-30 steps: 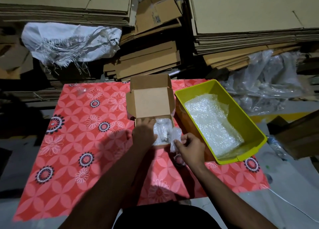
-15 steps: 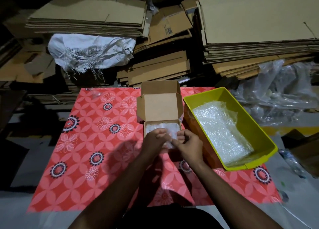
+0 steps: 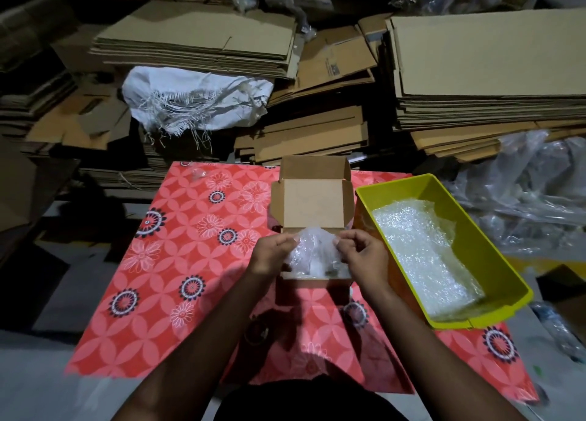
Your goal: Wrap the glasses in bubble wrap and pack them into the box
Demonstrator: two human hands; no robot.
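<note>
**packrat_91:** Two hands over the box, that's the closest thing in shot. The left hand and right hand both have fingers curled in, each pinching the top edge of one sheet of bubble wrap from its own side. It's bunched up between them, right above the open cardboard box.

**foldnflute:** Where are the glasses though?

**packrat_91:** Down in the box, under that sheet. You can just make out clear wrapped shapes near the front wall, but it's too blurry to count them or say how they're lying. The box lid stands up at the 12 o'clock side, side flaps sticking out.

**foldnflute:** And the stuff around it?

**packrat_91:** It all sits on a counter with a red flowered cloth. At 3 o'clock from the box, just beside it, is a yellow plastic bin with more bubble wrap sheets lying flat inside. Past the bin, around 2 o'clock, there's a heap of clear plastic film. Further back at 12 o'clock, stacks of flattened cardboard run across the whole background, and at about 11 o'clock a frayed white woven sack is slumped against them.
</note>
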